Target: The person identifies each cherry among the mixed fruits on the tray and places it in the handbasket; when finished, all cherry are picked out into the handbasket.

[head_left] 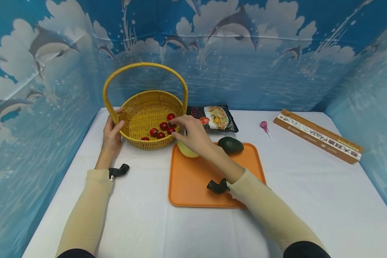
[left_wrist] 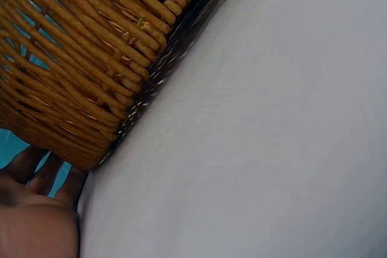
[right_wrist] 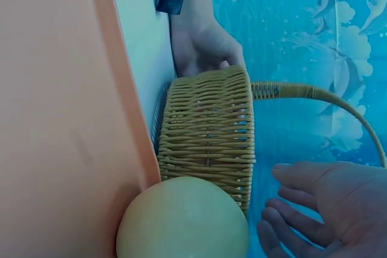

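A yellow wicker basket [head_left: 142,104] with a tall arched handle stands at the back left, with several dark red cherries [head_left: 163,126] inside. My left hand [head_left: 112,134] grips its left side, thumb at the rim; in the left wrist view, fingers [left_wrist: 45,176] reach the wickerwork. Over the basket's right rim is my right hand [head_left: 193,132], fingertips just above the cherries. The right wrist view shows its fingers [right_wrist: 296,222] loosely bent, with nothing visible between them. Beneath this hand, a pale yellow-green round fruit [right_wrist: 181,222] sits at the orange tray's [head_left: 193,190] back left corner, partly hidden.
A dark green avocado [head_left: 230,145] lies at the tray's back right. Behind it is a black noodle packet [head_left: 217,118]. Farther right are a pink-wrapped lollipop [head_left: 264,126] and a long brown pasta box [head_left: 319,136]. Dolphin-printed curtains [head_left: 245,71] border the white table.
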Demonstrator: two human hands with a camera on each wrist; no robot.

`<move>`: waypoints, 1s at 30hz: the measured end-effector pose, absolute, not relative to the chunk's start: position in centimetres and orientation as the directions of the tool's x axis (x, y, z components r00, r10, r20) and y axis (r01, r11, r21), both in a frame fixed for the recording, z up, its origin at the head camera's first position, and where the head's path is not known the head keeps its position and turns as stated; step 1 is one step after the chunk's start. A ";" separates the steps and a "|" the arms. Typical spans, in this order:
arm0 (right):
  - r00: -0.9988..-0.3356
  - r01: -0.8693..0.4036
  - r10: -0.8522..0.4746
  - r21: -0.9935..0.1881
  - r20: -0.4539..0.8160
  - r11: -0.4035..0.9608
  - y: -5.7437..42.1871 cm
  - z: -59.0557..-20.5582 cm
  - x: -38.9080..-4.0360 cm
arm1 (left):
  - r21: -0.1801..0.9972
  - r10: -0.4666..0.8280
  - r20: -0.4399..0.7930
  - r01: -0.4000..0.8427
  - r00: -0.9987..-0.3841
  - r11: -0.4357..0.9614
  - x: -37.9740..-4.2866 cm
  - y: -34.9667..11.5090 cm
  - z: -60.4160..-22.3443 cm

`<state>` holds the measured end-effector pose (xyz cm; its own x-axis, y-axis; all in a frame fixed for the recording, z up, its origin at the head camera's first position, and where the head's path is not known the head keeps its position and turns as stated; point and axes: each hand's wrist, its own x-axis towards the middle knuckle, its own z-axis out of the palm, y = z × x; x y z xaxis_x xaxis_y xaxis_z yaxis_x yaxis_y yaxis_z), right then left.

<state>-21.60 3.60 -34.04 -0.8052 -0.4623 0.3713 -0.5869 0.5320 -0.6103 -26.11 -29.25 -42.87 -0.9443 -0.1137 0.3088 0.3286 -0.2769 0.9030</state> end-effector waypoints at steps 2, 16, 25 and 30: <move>-0.803 -0.589 -0.464 -0.613 0.374 0.526 3.9 -33.9 -21.2 | 0.904 -0.114 0.308 0.328 -0.945 -0.275 -26.1 -29.3 -42.9; -0.784 -0.606 -0.507 -0.619 0.358 0.500 8.2 -33.0 -18.0 | 0.902 -0.110 0.305 0.324 -0.946 -0.284 -26.4 -29.1 -42.8; -0.789 -0.600 -0.509 -0.609 0.343 0.519 11.6 -33.0 -16.1 | 0.903 -0.108 0.304 0.323 -0.946 -0.284 -26.5 -29.0 -42.8; -0.788 -0.600 -0.512 -0.607 0.341 0.520 13.3 -33.5 -15.4 | 0.896 -0.122 0.298 0.321 -0.947 -0.306 -26.2 -29.1 -42.9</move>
